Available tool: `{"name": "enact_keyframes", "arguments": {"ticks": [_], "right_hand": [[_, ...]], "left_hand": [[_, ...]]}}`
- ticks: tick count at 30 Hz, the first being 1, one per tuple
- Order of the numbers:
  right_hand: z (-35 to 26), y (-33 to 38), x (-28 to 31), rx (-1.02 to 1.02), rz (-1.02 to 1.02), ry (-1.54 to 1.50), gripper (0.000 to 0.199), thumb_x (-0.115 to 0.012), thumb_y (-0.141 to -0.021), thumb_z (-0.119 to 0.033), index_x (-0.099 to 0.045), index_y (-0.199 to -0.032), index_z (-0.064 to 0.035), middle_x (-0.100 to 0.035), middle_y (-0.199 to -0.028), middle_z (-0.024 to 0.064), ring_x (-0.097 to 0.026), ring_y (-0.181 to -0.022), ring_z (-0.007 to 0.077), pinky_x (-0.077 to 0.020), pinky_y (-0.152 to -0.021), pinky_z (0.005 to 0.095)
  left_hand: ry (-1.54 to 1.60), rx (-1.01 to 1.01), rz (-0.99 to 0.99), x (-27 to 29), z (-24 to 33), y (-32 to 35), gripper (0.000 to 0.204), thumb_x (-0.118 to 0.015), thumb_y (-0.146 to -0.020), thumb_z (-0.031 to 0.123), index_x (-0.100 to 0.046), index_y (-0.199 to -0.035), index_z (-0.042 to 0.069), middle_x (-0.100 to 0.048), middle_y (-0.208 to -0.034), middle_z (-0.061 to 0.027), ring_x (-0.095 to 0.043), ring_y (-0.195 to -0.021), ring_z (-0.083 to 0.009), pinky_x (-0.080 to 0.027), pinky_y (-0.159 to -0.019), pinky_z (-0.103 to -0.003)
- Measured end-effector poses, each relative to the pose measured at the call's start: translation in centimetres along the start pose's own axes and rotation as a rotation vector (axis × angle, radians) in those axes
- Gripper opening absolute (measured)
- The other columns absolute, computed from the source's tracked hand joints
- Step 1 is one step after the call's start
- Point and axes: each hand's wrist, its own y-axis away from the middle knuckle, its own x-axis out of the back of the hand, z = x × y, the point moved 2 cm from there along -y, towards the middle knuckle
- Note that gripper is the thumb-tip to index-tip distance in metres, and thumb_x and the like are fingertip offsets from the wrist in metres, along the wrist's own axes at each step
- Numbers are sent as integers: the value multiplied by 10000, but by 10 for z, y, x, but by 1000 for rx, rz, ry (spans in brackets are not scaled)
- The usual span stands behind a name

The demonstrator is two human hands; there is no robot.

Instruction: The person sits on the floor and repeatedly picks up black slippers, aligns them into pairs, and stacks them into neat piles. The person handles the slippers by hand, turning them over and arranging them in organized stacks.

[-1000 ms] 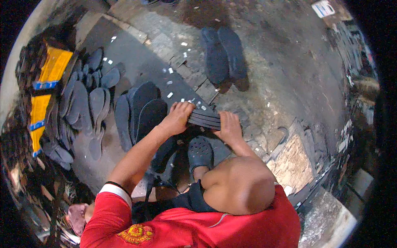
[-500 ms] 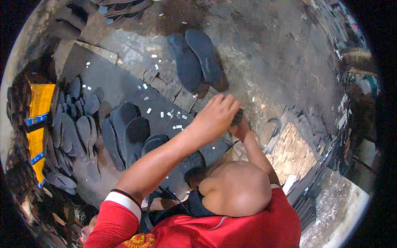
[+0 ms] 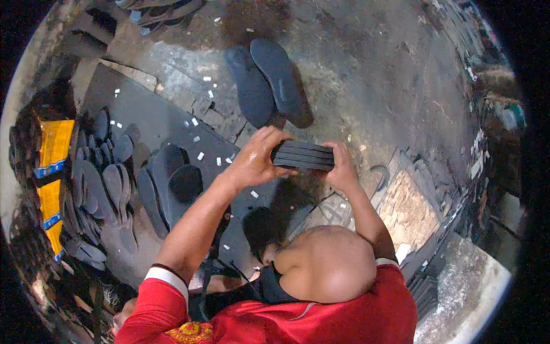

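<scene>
Between my two hands is a short stack of dark grey shoe soles (image 3: pixel 303 156), its layered edges facing up toward me. My left hand (image 3: pixel 259 157) wraps round the stack's left end, thumb below and fingers above. At the other end, my right hand (image 3: pixel 342 169) grips it, the thumb along the near side. Just beyond the hands, a dark sole (image 3: pixel 250 86) lies on the floor with a second sole (image 3: pixel 279 74) beside it, partly overlapping.
Several soles stand in bunches at the left, on and by a dark sheet (image 3: pixel 132 109) strewn with small white scraps. A yellow and blue bag (image 3: pixel 56 143) lies farther left. More soles (image 3: pixel 166 11) are piled at the far left. A worn wooden board (image 3: pixel 409 206) lies right.
My hands have moved from close together, the left one over the right, to opposite ends of the stack. The stack now lies crosswise with its layers showing.
</scene>
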Motion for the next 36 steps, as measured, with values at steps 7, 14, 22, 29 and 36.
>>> {"name": "enact_keyframes", "arguments": {"ticks": [7,14,22,29,36], "right_hand": [[-1,-6,-28,47,26,-845,811,-924,-726,-213,-479,-1393,-94,-581,-1331,118,-564,-1263,287,-467,-1080,413],[10,3,-43,-94,-94,-891,770,-828,-806,-195,-434,-1462,-103,-515,-1452,92,-496,-1350,222,-389,-1162,376],[8,-6,-24,99,-17,-782,779,-852,-771,-210,-463,-1436,-97,-552,-1402,99,-525,-1312,242,-417,-1144,395],[3,-13,-18,18,-102,-609,783,-842,-781,-295,-459,-1435,-101,-565,-1401,100,-541,-1301,272,-435,-1116,410],[66,12,-60,-253,-95,-851,794,-859,-757,-320,-478,-1419,-104,-613,-1336,87,-586,-1251,277,-470,-1069,421]], "left_hand": [[355,-130,-7,47,75,-43,718,-939,-708,240,-578,-1303,64,-625,-1257,-131,-574,-1280,-340,-434,-1114,-433],[170,-260,-83,-19,54,-50,650,-868,-728,209,-539,-1269,58,-576,-1214,-163,-542,-1176,-393,-422,-1021,-462],[267,-201,-36,-26,47,-53,605,-872,-714,166,-539,-1206,50,-561,-1126,-172,-551,-1112,-401,-439,-967,-458],[306,-99,-19,-25,43,-58,605,-895,-694,194,-546,-1168,56,-563,-1117,-175,-562,-1094,-388,-454,-937,-436],[424,-55,-18,-34,42,-61,623,-921,-670,216,-555,-1144,44,-569,-1082,-173,-568,-1062,-386,-463,-935,-424]]}}
